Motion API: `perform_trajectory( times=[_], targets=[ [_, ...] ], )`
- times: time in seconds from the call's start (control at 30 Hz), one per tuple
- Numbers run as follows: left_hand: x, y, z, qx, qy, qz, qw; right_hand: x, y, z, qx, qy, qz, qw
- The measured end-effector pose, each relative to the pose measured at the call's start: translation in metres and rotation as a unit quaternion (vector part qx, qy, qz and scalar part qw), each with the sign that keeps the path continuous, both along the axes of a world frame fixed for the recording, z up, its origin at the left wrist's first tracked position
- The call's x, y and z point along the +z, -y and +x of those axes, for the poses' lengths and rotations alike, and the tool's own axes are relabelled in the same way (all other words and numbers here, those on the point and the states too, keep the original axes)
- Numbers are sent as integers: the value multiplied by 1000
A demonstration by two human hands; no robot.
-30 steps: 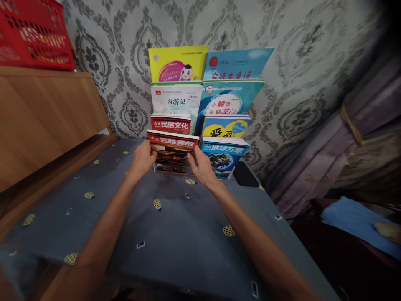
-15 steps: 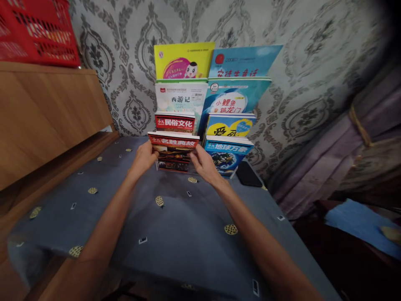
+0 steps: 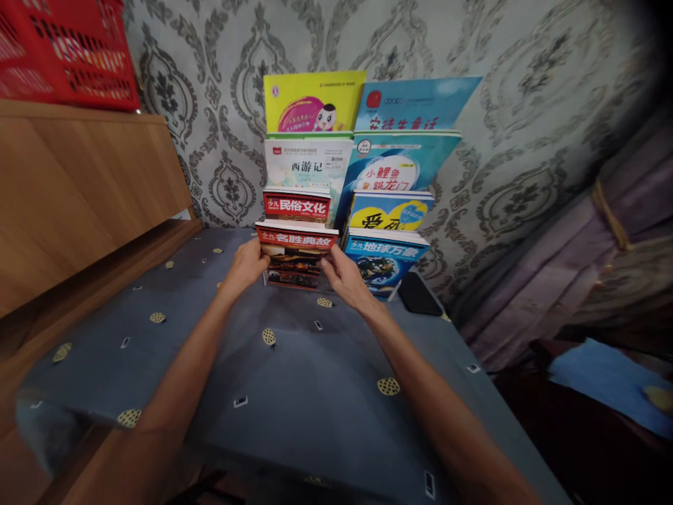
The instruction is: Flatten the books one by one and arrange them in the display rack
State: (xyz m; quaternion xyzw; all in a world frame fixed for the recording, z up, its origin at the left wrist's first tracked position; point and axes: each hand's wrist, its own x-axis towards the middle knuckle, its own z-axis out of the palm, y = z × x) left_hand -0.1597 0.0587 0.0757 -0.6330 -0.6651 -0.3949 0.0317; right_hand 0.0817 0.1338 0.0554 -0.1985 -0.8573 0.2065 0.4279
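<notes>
A red-topped book (image 3: 295, 257) with landscape pictures on its cover stands at the front left of a stepped display of books. My left hand (image 3: 246, 266) grips its left edge, and my right hand (image 3: 344, 273) pinches its right edge, thumb on the cover. Just behind it is another red book (image 3: 302, 206), then a pale book (image 3: 308, 165) and a yellow one (image 3: 326, 91). Right of my right hand stands a blue book with a globe (image 3: 381, 265). A thin clear edge of a stand (image 3: 265, 278) shows beside the front book; the rest is hidden.
Further books, a yellow-and-blue one (image 3: 392, 212), a teal one (image 3: 407, 160) and a blue one (image 3: 420, 98), rise behind the globe book. A black phone-like slab (image 3: 419, 293) lies on the grey tablecloth (image 3: 294, 379). A wooden cabinet (image 3: 89, 203) carries a red basket (image 3: 68, 56).
The front red book has settled slightly lower and more upright, its lower cover now lining up with the stand. Both hands keep hold of its sides. The view has shifted a little.
</notes>
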Motion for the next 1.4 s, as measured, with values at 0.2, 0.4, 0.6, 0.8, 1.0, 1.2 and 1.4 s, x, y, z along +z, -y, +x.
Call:
perform_trajectory(
  times=[0.2,0.4,0.6,0.8,1.0,1.2,1.4],
  targets=[
    [16,11,14,37,-2,33,999,-2,-1,-2,-12,9,-9,1000],
    [30,11,25,15,-16,109,994,-4,-2,-3,-21,1,-9,1000],
    [26,4,21,28,-27,100,994,-8,-5,-3,-55,14,32,998],
    [17,-1,16,52,-36,83,995,-10,-4,-5,-68,38,24,997],
    [12,-6,16,54,-43,110,992,-13,-4,-8,-93,62,31,993],
    [12,-5,21,84,-51,103,990,-14,2,-10,-132,108,2,985],
    [10,-8,18,58,-40,104,992,-14,7,-13,-161,162,-21,973]
  ],
)
